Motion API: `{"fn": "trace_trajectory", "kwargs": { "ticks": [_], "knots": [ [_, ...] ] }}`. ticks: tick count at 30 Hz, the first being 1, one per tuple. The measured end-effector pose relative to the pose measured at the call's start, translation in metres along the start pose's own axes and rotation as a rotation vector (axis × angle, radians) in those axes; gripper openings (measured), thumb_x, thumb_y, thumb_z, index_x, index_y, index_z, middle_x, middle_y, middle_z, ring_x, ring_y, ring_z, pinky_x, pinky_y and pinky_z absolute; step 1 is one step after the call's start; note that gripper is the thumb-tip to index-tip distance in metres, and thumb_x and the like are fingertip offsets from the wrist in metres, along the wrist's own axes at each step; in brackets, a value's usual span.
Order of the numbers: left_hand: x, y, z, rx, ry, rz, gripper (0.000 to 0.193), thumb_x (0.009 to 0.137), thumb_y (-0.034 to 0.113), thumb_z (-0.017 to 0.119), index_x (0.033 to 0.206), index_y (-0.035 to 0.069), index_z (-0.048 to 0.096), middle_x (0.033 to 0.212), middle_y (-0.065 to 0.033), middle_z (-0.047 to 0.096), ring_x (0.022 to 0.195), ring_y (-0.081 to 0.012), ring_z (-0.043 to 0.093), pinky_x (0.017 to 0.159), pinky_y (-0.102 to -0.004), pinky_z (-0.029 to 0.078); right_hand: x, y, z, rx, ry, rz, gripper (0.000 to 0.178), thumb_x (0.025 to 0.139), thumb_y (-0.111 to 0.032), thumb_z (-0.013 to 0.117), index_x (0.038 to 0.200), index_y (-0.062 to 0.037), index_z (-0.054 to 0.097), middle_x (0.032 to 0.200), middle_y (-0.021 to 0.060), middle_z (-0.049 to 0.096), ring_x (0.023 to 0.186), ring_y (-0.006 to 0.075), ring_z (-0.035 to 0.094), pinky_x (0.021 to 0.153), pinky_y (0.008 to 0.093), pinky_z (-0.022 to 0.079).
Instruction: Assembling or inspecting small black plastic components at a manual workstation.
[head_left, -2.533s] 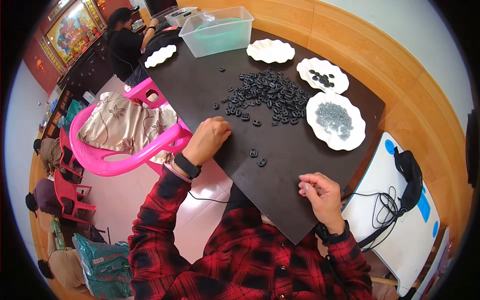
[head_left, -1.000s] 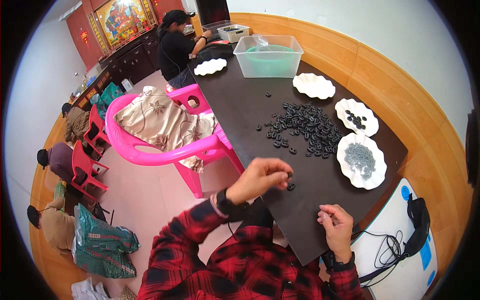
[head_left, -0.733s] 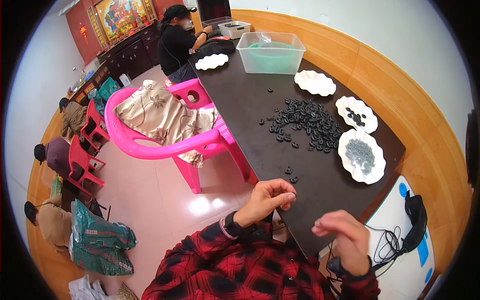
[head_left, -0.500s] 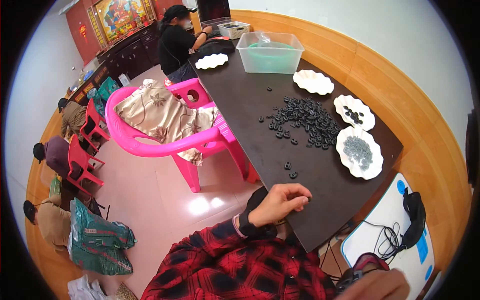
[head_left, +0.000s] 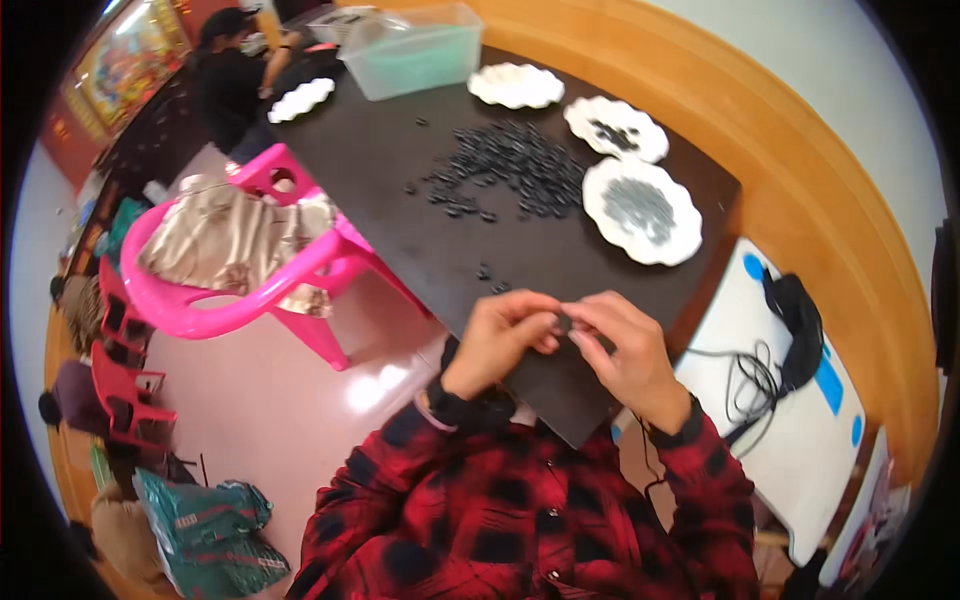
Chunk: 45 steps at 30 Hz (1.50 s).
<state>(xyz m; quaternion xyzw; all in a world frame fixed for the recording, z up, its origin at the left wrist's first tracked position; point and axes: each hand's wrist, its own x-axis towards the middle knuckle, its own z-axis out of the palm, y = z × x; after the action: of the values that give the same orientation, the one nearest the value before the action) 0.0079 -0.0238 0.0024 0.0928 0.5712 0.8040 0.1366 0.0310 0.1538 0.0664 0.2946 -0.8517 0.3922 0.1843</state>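
Where both hands meet above the dark tabletop: left hand and right hand pinched together on one small black piece; four white scalloped plates, one clear tub.

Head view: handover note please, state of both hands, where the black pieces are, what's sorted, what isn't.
Left hand and right hand are together over the near edge of the dark table, fingertips pinching one small dark piece; how it is gripped is unclear.
Loose pile of black pieces mid-table; two strays near the hands.
Done: grey pieces on the nearest white plate, a few black ones on the next plate.
Left: the pile is still large; the far plate looks bare.
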Motion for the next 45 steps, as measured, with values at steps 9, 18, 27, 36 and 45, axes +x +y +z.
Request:
{"fn": "trace_trajectory", "kwargs": {
  "ticks": [9, 18, 27, 36, 45],
  "knots": [
    [0.006, -0.001, 0.006, 0.02, -0.061, 0.011, 0.031, 0.087, 0.003, 0.055, 0.116, -0.004, 0.048, 0.083, -0.0086, 0.063, 0.072, -0.012, 0.061, 0.065, -0.0225, 0.051, -0.01, 0.018, 0.002, 0.213, -0.042, 0.227, 0.019, 0.073, 0.004, 0.063, 0.092, 0.0035, 0.061, 0.086, 0.0111, 0.06, 0.069, 0.0174, 0.061, 0.06, 0.0255, 0.049],
    [-0.001, 0.001, 0.019, -0.046, -0.062, 0.019, 0.031, 0.085, 0.001, 0.058, 0.114, -0.004, 0.05, 0.085, -0.009, 0.063, 0.072, -0.013, 0.061, 0.064, -0.023, 0.051, -0.016, 0.027, 0.004, 0.697, -0.014, 0.597, 0.011, 0.081, 0.004, 0.058, 0.093, 0.005, 0.058, 0.082, 0.0084, 0.061, 0.074, 0.0131, 0.062, 0.066, 0.0222, 0.051],
    [-0.005, 0.007, 0.033, -0.122, -0.06, 0.007, 0.014, 0.085, 0.003, 0.058, 0.097, -0.004, 0.06, 0.083, -0.0091, 0.063, 0.069, -0.0126, 0.061, 0.062, -0.024, 0.051, -0.02, 0.018, -0.008, 0.894, 0.056, 0.71, 0.011, 0.083, 0.001, 0.058, 0.093, 0.0061, 0.058, 0.081, 0.0112, 0.063, 0.07, 0.0147, 0.064, 0.065, 0.0238, 0.054],
    [-0.007, 0.0, 0.036, -0.321, -0.044, -0.132, 0.013, 0.086, 0.007, 0.058, 0.094, -0.003, 0.061, 0.076, -0.0062, 0.063, 0.063, -0.0093, 0.058, 0.06, -0.0208, 0.049, -0.021, 0.012, -0.015, 1.05, 0.031, 0.851, 0.01, 0.083, 0.001, 0.059, 0.092, 0.0057, 0.059, 0.079, 0.012, 0.064, 0.068, 0.0167, 0.065, 0.063, 0.0245, 0.054],
    [-0.011, -0.009, 0.039, -0.032, -0.035, 0.047, 0.01, 0.086, 0.004, 0.057, 0.094, -0.002, 0.06, 0.079, -0.0041, 0.061, 0.067, -0.008, 0.056, 0.061, -0.0202, 0.046, -0.031, 0.011, -0.007, 0.68, -0.018, 0.763, 0.008, 0.084, 0.003, 0.056, 0.092, 0.0051, 0.058, 0.08, 0.0091, 0.063, 0.071, 0.012, 0.063, 0.065, 0.022, 0.052]
  ]
}}
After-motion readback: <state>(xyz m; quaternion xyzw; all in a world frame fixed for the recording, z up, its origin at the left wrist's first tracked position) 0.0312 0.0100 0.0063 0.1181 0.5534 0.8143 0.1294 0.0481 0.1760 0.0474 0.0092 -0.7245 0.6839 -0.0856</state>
